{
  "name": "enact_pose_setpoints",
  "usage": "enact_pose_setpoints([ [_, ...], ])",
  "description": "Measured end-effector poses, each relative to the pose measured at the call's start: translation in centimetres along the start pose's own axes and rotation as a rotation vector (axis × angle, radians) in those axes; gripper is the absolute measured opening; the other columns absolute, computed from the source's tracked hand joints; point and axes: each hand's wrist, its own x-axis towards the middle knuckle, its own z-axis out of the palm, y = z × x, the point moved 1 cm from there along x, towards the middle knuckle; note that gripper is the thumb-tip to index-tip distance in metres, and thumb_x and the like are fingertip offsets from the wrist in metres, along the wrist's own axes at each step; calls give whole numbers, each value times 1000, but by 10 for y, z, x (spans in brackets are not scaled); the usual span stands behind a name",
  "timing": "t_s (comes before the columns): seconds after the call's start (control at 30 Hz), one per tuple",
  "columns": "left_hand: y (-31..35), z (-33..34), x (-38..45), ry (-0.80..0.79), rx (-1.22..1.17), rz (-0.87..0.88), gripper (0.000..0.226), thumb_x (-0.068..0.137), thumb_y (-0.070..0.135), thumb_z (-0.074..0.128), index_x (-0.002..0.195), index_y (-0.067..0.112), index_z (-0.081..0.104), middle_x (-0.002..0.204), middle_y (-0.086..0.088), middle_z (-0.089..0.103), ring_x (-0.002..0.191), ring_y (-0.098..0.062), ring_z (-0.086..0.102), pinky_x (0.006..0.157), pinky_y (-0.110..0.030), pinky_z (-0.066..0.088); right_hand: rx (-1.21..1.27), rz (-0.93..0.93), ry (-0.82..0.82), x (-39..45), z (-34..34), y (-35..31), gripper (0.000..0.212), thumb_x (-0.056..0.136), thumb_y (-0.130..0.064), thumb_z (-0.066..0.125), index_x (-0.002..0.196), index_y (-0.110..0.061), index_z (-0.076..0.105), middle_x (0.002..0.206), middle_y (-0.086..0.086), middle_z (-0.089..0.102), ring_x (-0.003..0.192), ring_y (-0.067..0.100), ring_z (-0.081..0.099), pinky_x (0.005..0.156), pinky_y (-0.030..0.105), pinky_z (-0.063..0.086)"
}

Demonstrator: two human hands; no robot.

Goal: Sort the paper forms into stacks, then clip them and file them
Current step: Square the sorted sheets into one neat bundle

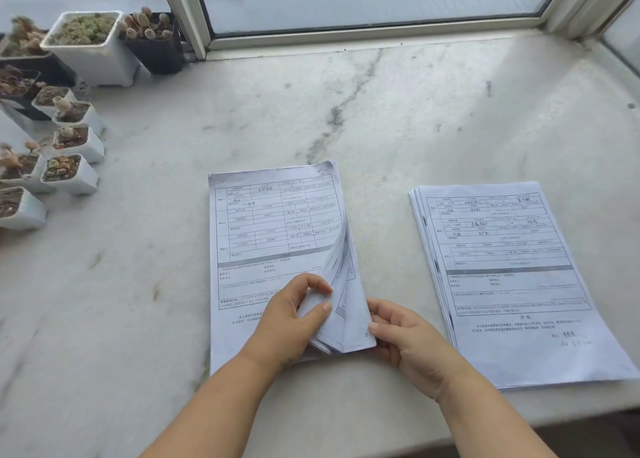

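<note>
You are working at the marble bench [381, 111] by the window. Centre stack of forms [263, 229] is lying at lower centre of the frame; your left hand [294, 322] is curling its lower-right corner sheets upward, grip pinching them between thumb and fingers. Your right hand [408, 343] is steadying the same corner from the right, fingertips pressing the sheet edges. Second stack of forms [512, 277] is lying flat at lower right, apart from both hands. Small potted succulents [69, 138] are standing along the left edge.
</note>
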Motion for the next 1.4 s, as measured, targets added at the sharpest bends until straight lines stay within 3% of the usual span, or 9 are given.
enact_pose_setpoints([
  [0.4, 0, -1, -1, -18, -39, 6, 13, 78, 24, 61, 89, 32, 60, 96, 3, 66, 92, -15, 61, 91, -39, 48, -95, -27, 39, 0, 1, 0, 42, 94, 9, 42, 127, -12, 56, 112, 10, 72, 102, 19, 69, 85, 27, 55],
  [0.53, 1, -1, -2, -27, -36, 4, 13, 79, 24, 61, 89, 32, 60, 97, 4, 66, 95, -17, 61, 94, -40, 48, -573, -150, 287, 0, 5, -1, 57, 83, -6, 55, 136, -26, 47, 92, 8, 71, 78, 11, 63, 78, 23, 47],
  [0.63, 3, -2, -3, -30, -47, -10, 13, 79, 25, 60, 89, 33, 60, 94, 9, 66, 92, -13, 62, 92, -38, 49, -957, -470, 654, -5, 10, -10, 31, 83, -9, 65, 110, -24, 63, 83, -11, 60, 73, 5, 57, 66, 14, 43],
  [0.83, 6, -5, -6, -50, -72, -36, 47, 81, 34, 61, 123, 48, 44, 81, -5, 66, 76, -23, 63, 75, -35, 54, -160, -85, 258, 10, 40, -30, 20, 101, -26, 47, 103, -24, 67, 96, 0, 76, 92, 14, 72, 85, 29, 56],
  [0.97, 18, -3, -8, -5, -150, -146, 39, 86, 54, 47, 115, 31, 61, 76, 0, 66, 66, -13, 62, 70, -28, 56, -246, 15, 302, 33, 39, -45, 53, 92, -64, 42, 107, -22, 70, 92, -4, 75, 86, 14, 69, 74, 28, 48],
  [1.07, 23, 0, -9, 9, -134, -198, 29, 97, 35, 49, 99, 16, 70, 81, -3, 67, 64, -13, 62, 69, -24, 55, -534, 9, 406, 45, 41, -52, 25, 89, -28, 59, 112, -19, 60, 102, -1, 67, 93, 18, 64, 83, 36, 52],
  [1.17, 28, -10, -16, 157, -25, -122, 15, 93, 15, 59, 102, 25, 66, 98, -1, 67, 74, -7, 64, 72, -15, 50, -512, -69, 394, 41, 46, -53, 32, 87, -1, 51, 110, -20, 61, 104, 3, 71, 94, 24, 69, 88, 45, 55],
  [1.3, 37, -62, -29, 599, 281, -24, 64, 81, 20, 74, 136, 25, 42, 131, 10, 42, 119, -10, 47, 104, -28, 38, -126, -193, 239, 12, 45, -59, 26, 93, 5, 50, 110, -12, 61, 104, 11, 74, 91, 28, 72, 76, 39, 59],
  [1.4, 50, -94, -33, 411, -135, -251, 102, 57, 39, 89, 142, 22, 35, 137, 0, 50, 117, -25, 57, 99, -48, 47, 66, -263, 42, -9, 45, -68, 35, 81, -6, 61, 116, -7, 60, 110, 17, 71, 94, 32, 70, 75, 38, 58],
])
